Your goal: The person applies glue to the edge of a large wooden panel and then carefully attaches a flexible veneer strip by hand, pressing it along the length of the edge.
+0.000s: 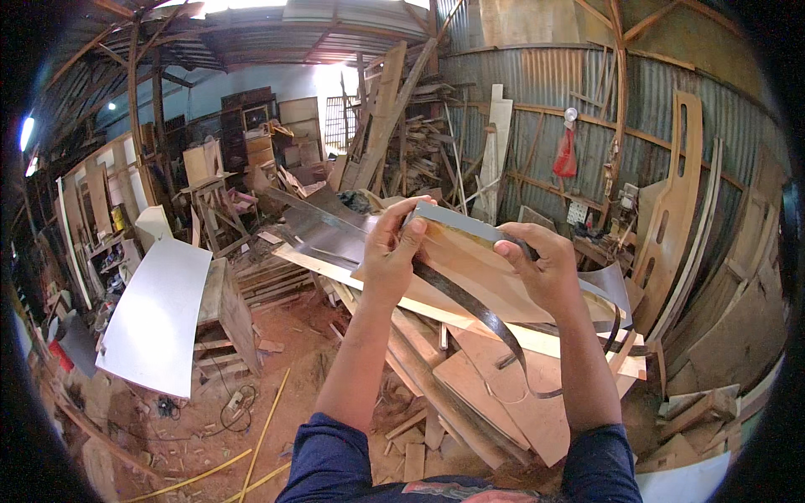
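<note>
- Left hand [392, 250]: grasping left end of grey-faced bar [457, 222], thumb on near side.
- Right hand [541, 258]: grasping right end of same bar, fingers curled round it.
- Bar: between both hands, in front of the brown surface [490, 289]; contact with it cannot be told.
- Dark strip [459, 295]: crosses surface's pale near edge, loops below it.
- White sheet [159, 314]: left, beside wooden stand [237, 314].

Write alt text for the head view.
A person's left hand and right hand hold a grey block above a long pale board, with a dark strip curling below. Stacked wood clutters the background.
</note>
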`<state>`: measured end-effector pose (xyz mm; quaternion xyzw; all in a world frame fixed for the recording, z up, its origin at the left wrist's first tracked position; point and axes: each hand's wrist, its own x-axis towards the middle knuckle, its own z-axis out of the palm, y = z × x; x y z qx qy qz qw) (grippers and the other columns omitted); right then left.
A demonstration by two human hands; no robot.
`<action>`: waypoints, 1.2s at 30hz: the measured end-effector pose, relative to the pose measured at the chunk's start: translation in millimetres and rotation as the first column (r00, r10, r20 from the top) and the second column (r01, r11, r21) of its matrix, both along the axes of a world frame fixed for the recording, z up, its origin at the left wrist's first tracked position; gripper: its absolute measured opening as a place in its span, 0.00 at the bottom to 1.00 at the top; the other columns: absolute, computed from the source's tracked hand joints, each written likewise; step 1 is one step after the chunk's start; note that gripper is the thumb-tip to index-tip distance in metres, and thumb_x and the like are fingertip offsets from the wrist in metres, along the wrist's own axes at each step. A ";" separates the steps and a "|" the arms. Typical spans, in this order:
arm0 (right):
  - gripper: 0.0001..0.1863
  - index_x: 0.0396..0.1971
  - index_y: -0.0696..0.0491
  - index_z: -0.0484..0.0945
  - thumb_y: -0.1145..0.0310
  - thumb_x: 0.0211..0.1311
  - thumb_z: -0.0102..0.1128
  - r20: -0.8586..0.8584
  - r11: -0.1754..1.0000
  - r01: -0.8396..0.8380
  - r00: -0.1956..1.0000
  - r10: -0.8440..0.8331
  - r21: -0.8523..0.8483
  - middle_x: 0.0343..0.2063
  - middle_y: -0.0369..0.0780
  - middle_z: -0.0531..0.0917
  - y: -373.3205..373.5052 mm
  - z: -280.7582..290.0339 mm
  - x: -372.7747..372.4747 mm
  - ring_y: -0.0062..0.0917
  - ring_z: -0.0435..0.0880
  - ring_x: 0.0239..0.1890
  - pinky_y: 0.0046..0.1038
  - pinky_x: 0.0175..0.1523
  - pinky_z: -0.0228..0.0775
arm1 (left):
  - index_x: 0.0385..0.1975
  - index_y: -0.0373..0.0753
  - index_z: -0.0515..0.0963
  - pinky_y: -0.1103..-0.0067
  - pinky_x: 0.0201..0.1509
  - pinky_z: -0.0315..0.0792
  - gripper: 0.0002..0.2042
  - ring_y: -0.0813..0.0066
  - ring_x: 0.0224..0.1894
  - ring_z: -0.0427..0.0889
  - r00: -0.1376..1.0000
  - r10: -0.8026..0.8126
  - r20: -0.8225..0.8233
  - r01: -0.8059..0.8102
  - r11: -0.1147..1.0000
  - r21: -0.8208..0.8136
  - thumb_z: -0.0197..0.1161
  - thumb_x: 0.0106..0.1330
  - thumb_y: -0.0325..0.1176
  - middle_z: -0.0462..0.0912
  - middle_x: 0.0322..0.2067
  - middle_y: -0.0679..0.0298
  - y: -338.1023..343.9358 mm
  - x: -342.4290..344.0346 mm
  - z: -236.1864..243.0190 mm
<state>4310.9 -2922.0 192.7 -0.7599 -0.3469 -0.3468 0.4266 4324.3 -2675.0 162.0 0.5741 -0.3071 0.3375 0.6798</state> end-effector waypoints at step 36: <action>0.20 0.41 0.60 0.87 0.56 0.63 0.72 0.056 0.988 0.037 0.998 -0.029 -0.148 0.33 0.47 0.87 -22.2 11.4 3.6 0.35 0.86 0.35 0.32 0.41 0.75 | 0.55 0.39 0.80 0.85 0.39 0.75 0.18 0.87 0.38 0.78 0.989 -0.108 -0.097 0.108 0.994 0.004 0.69 0.72 0.41 0.83 0.41 0.71 -10.5 -5.1 12.7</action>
